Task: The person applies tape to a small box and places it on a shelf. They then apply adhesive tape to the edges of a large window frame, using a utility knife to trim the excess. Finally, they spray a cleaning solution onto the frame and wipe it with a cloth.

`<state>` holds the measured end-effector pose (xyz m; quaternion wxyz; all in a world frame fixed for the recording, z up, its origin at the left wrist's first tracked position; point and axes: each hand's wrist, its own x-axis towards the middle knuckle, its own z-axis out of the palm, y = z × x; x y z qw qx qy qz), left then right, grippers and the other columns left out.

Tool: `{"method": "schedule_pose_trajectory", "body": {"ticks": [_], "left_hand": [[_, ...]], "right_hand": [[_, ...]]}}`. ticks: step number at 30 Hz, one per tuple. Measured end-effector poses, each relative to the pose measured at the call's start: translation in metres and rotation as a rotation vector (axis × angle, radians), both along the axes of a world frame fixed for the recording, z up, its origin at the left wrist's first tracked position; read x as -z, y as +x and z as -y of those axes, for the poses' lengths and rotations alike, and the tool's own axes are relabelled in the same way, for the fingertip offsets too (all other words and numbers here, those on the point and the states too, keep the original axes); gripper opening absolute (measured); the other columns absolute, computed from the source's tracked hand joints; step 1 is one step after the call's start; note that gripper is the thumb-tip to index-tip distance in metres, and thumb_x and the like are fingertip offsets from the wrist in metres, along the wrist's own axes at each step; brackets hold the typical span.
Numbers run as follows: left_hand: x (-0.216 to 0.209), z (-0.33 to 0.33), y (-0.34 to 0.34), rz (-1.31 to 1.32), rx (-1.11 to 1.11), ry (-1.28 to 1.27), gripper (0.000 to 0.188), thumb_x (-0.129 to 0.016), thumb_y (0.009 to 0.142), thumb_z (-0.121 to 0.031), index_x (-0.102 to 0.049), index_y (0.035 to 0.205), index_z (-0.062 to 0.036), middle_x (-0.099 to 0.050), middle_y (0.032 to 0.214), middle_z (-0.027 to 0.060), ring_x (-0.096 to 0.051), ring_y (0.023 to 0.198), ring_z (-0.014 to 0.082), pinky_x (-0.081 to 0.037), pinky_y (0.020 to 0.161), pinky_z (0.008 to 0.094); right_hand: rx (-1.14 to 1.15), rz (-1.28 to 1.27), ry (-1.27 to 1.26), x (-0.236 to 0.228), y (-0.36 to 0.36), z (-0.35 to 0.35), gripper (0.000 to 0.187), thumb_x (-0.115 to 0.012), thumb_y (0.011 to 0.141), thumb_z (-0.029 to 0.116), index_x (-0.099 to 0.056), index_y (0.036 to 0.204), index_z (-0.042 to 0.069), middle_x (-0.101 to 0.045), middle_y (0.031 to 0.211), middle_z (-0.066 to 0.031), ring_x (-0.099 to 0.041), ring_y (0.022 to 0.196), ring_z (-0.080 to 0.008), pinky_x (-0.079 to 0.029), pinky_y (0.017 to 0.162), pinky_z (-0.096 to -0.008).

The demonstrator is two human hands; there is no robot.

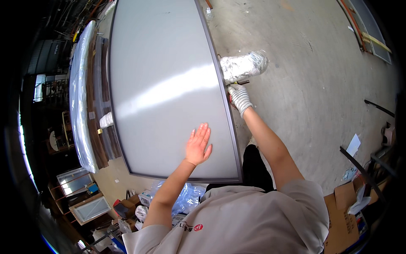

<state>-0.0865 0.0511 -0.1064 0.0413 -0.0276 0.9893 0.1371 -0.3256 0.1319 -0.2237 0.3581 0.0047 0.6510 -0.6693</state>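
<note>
A large grey panel [165, 51] with a dark frame lies in front of me, a bright streak of light reflected across it. My left hand [198, 144], bare, rests flat on its near part with the fingers stretched out. My right hand [240, 99] wears a white striped knit glove and is closed at the panel's right edge. What it grips is mostly hidden; a bit of red shows by the fingers. A short dark rod [243, 82] sticks out just beyond the glove. Farther along that edge, a bundle wrapped in clear film [245, 66] juts out from under the panel.
Film-wrapped panels [83, 101] stand to the left. Blue-tinted plastic film [186, 199] lies by the panel's near edge. Cardboard boxes [340, 222] sit at the lower right, near a dark strip [359, 167]. Another framed panel [372, 31] is at the far right on the concrete floor [304, 84].
</note>
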Motion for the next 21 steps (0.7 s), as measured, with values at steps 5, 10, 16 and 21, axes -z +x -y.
{"method": "schedule_pose_trajectory", "body": {"ticks": [5,10,16,21], "left_hand": [[-0.004,0.004,-0.001,-0.033,-0.011,0.025,0.062,-0.057,0.081,-0.023,-0.037,0.137,-0.0042,-0.032,0.146,0.013,-0.031,0.135,0.0279,-0.029,0.106,0.0477],[-0.009,0.004,0.006,-0.065,-0.004,0.033,0.057,-0.055,0.084,-0.023,-0.04,0.135,-0.0032,-0.033,0.145,0.0124,-0.031,0.135,0.0263,-0.029,0.107,0.0462],[-0.006,0.009,0.015,-0.137,0.009,0.091,0.056,-0.055,0.084,-0.024,-0.04,0.134,-0.0015,-0.034,0.144,0.0139,-0.031,0.134,0.0277,-0.029,0.107,0.0471],[0.004,0.009,0.016,-0.212,0.022,0.109,0.054,-0.053,0.087,-0.027,-0.04,0.133,-0.0004,-0.035,0.143,0.0144,-0.031,0.135,0.0272,-0.029,0.107,0.0462]], "right_hand": [[-0.131,-0.43,0.306,0.065,-0.003,0.01,0.031,-0.052,0.084,0.025,-0.066,0.09,-0.002,-0.067,0.08,-0.0195,-0.063,0.074,-0.0302,-0.047,0.07,-0.0386],[-0.141,0.036,0.018,0.084,-0.019,0.027,0.028,-0.054,0.089,0.023,-0.061,0.093,-0.004,-0.063,0.078,-0.0109,-0.057,0.07,-0.0185,-0.046,0.063,-0.0334],[-0.078,-0.067,-0.051,0.028,0.01,-0.007,0.044,-0.054,0.09,0.03,-0.054,0.119,-0.004,-0.061,0.109,-0.0145,-0.057,0.098,-0.0205,-0.045,0.082,-0.0295],[-0.026,-0.149,0.071,-0.002,0.039,-0.056,0.056,-0.052,0.091,0.04,-0.048,0.128,-0.003,-0.056,0.122,-0.0144,-0.052,0.112,-0.0215,-0.04,0.094,-0.03]]}}
